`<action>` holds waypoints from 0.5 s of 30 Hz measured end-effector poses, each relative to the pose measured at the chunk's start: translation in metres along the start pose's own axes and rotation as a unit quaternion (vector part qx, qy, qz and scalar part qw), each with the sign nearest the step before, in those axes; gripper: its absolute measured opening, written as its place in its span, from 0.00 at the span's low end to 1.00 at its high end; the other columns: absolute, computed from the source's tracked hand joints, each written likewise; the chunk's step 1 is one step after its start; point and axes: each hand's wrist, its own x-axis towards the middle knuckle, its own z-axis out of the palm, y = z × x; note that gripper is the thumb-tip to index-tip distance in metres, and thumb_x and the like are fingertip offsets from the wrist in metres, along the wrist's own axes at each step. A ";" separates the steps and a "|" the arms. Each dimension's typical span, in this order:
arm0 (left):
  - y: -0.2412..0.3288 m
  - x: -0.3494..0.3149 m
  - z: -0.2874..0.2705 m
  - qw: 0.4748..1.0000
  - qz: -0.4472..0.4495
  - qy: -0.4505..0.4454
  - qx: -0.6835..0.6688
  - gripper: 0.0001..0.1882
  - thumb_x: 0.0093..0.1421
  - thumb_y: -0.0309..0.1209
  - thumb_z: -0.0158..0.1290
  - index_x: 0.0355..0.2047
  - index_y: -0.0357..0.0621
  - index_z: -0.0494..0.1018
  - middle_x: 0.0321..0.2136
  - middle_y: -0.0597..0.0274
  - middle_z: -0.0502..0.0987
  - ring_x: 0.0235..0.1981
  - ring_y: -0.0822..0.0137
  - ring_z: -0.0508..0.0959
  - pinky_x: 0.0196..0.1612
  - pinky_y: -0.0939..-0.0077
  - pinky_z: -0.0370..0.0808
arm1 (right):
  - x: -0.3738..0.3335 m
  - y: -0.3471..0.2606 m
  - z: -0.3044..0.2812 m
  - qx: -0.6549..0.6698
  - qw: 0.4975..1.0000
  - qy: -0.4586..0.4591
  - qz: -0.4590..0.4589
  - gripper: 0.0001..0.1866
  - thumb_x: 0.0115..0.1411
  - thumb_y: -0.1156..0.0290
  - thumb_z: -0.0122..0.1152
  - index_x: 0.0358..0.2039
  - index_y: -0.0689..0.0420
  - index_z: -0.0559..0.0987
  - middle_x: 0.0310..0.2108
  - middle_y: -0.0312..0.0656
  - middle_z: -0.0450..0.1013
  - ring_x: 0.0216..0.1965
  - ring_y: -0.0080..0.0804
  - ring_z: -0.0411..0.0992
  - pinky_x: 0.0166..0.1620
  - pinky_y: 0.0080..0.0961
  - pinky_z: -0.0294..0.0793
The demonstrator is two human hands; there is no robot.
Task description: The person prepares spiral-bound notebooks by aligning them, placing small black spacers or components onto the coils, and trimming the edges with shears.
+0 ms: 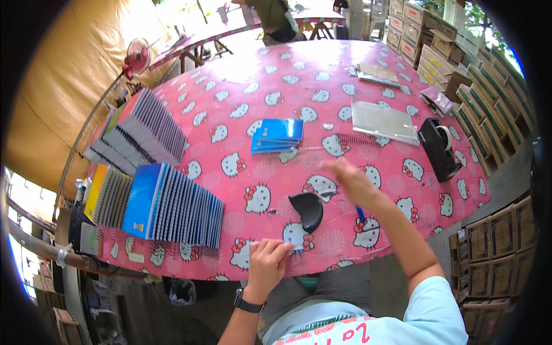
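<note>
My left hand point(269, 260) rests at the near edge of the pink table, its fingers curled together; whatever they may hold is hidden. Reaching forward over the table, my right hand point(347, 175) has its fingers stretched out to the left, somewhat blurred, with nothing visible in them. Between the two hands lies a black curved piece point(309, 211). A blue pen point(360, 214) lies beside my right forearm. Beyond my right hand is a thin comb-like binding coil point(361, 138). Several blue notebooks point(278, 135) lie in an overlapping pile farther off.
Rows of spiral notebooks point(187, 210) stand along the left side, with more notebooks point(150, 126) behind. A black tape dispenser point(439, 150) and clear plastic sleeves point(384, 122) are at the right. Cartons point(497, 259) are stacked beyond the right edge. A person point(276, 20) is at a far table.
</note>
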 end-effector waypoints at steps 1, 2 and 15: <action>0.000 -0.001 -0.001 1.000 -0.004 0.010 0.001 0.07 0.49 0.26 0.57 0.31 0.50 0.77 0.28 0.67 0.76 0.31 0.66 0.73 0.37 0.70 0.61 | -0.012 -0.026 0.006 0.065 0.996 -0.067 -0.001 0.17 0.54 0.83 0.55 0.45 0.55 0.75 0.32 0.46 0.70 0.34 0.44 0.70 0.36 0.34 0.69; 0.001 -0.001 0.001 1.000 -0.012 0.013 -0.003 0.08 0.49 0.25 0.58 0.31 0.48 0.77 0.28 0.67 0.75 0.32 0.65 0.73 0.38 0.70 0.62 | -0.028 -0.037 0.015 0.097 0.989 -0.113 -0.002 0.17 0.54 0.82 0.55 0.45 0.54 0.76 0.32 0.46 0.70 0.34 0.43 0.71 0.37 0.33 0.71; 0.005 -0.006 0.000 0.999 -0.029 0.011 -0.034 0.08 0.49 0.24 0.57 0.32 0.47 0.77 0.29 0.66 0.75 0.33 0.64 0.72 0.39 0.69 0.63 | -0.068 -0.063 0.035 0.144 0.984 -0.100 -0.039 0.15 0.43 0.84 0.62 0.33 0.53 0.77 0.31 0.37 0.69 0.37 0.35 0.69 0.42 0.32 0.69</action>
